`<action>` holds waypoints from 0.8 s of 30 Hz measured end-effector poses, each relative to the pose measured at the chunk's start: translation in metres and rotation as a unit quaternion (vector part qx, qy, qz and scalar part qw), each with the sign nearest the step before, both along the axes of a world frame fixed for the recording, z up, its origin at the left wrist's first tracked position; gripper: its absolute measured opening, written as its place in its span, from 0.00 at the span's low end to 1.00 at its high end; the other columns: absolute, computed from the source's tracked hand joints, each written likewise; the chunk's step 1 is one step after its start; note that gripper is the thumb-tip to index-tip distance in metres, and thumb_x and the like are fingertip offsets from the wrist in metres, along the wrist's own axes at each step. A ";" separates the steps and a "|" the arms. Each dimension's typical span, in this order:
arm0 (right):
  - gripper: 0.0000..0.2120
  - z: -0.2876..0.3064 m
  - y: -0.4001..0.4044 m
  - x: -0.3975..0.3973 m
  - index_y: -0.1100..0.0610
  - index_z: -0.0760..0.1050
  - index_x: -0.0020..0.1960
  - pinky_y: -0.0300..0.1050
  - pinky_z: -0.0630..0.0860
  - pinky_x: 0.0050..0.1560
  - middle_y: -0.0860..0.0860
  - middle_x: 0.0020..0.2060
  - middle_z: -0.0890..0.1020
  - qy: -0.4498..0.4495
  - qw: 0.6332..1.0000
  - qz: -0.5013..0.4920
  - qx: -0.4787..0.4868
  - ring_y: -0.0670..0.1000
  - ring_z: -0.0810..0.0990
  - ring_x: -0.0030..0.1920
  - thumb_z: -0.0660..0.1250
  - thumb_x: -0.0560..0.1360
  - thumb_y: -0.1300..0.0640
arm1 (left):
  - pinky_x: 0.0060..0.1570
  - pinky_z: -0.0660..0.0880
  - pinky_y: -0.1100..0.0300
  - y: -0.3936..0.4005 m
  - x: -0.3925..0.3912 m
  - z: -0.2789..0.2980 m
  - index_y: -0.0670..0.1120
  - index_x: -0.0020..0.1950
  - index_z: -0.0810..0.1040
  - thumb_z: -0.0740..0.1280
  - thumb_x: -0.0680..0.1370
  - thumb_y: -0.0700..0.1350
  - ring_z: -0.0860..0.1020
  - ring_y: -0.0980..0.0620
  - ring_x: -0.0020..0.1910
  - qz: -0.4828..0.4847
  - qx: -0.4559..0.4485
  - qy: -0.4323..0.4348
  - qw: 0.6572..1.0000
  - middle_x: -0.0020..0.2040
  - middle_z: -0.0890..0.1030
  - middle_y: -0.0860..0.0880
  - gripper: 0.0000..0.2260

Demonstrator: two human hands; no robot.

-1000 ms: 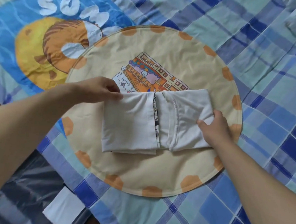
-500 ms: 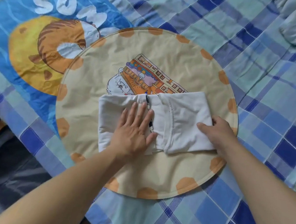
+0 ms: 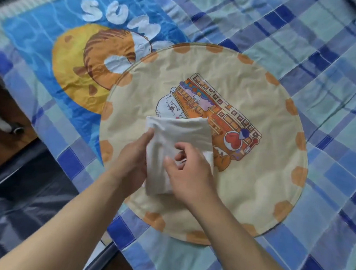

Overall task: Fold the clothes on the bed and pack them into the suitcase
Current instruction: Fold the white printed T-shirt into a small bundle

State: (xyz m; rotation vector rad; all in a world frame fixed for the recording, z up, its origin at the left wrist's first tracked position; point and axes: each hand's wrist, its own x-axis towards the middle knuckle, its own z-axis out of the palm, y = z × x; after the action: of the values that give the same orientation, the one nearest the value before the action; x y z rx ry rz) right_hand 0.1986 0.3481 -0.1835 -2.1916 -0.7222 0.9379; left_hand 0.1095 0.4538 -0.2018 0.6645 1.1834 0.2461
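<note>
Since half a second ago the folded white cotton garment (image 3: 176,150) has been doubled over once more: its right half is now laid onto its left, so the wide strip has become a narrow, thick packet. It sits a little toward nine o'clock from the middle of the round beige fabric mat with orange dots (image 3: 254,193), which gives a flat, smooth surface on the blue checked bedsheet (image 3: 324,69).

The left hand (image 3: 132,163) has left the top of the cloth and now cups the packet's nine-o'clock edge, fingers tucked underneath, probably to keep the layers from sliding apart. The right hand (image 3: 187,175) rests over the packet toward five o'clock, fingers loosely curled with the tips on the top layer; whether they pinch a fold I cannot tell.

With both hands bracketing it, the packet looks ready to be lifted. A dark plastic-lined shape (image 3: 20,202) at seven o'clock, beside the bed, may be the suitcase, though that is unclear.
</note>
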 end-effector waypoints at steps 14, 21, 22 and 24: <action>0.31 -0.052 -0.007 0.040 0.44 0.53 0.81 0.56 0.53 0.77 0.56 0.80 0.51 -0.239 0.969 0.037 -0.059 0.61 0.52 0.78 0.60 0.81 0.51 | 0.68 0.65 0.46 0.002 -0.012 -0.037 0.56 0.81 0.58 0.61 0.82 0.46 0.67 0.39 0.67 -0.231 0.442 0.290 0.817 0.67 0.67 0.42 0.28; 0.31 -0.091 0.028 0.079 0.42 0.42 0.81 0.61 0.44 0.79 0.52 0.81 0.41 -0.204 0.967 0.076 -0.136 0.59 0.41 0.80 0.50 0.83 0.38 | 0.65 0.68 0.42 0.010 0.023 -0.033 0.42 0.82 0.50 0.52 0.86 0.47 0.69 0.33 0.69 -0.313 0.414 0.361 0.775 0.76 0.60 0.39 0.25; 0.34 -0.089 0.027 0.078 0.46 0.42 0.82 0.59 0.48 0.79 0.54 0.82 0.46 -0.186 0.974 0.017 -0.127 0.60 0.46 0.80 0.54 0.82 0.39 | 0.65 0.67 0.44 0.006 0.026 -0.028 0.39 0.80 0.52 0.54 0.86 0.48 0.68 0.34 0.70 -0.274 0.381 0.367 0.803 0.75 0.61 0.38 0.25; 0.36 -0.081 0.010 0.066 0.54 0.53 0.81 0.56 0.60 0.74 0.58 0.77 0.61 -0.117 0.983 -0.062 -0.128 0.60 0.62 0.76 0.63 0.79 0.43 | 0.64 0.68 0.48 -0.011 0.020 -0.032 0.38 0.74 0.62 0.59 0.85 0.52 0.70 0.35 0.69 -0.207 0.300 0.335 0.869 0.71 0.69 0.36 0.24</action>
State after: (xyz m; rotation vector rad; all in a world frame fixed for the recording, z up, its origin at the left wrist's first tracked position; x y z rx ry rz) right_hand 0.2642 0.3581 -0.2650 -2.5725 -0.5882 0.7532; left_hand 0.1296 0.4433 -0.2336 1.6275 1.5927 -0.0005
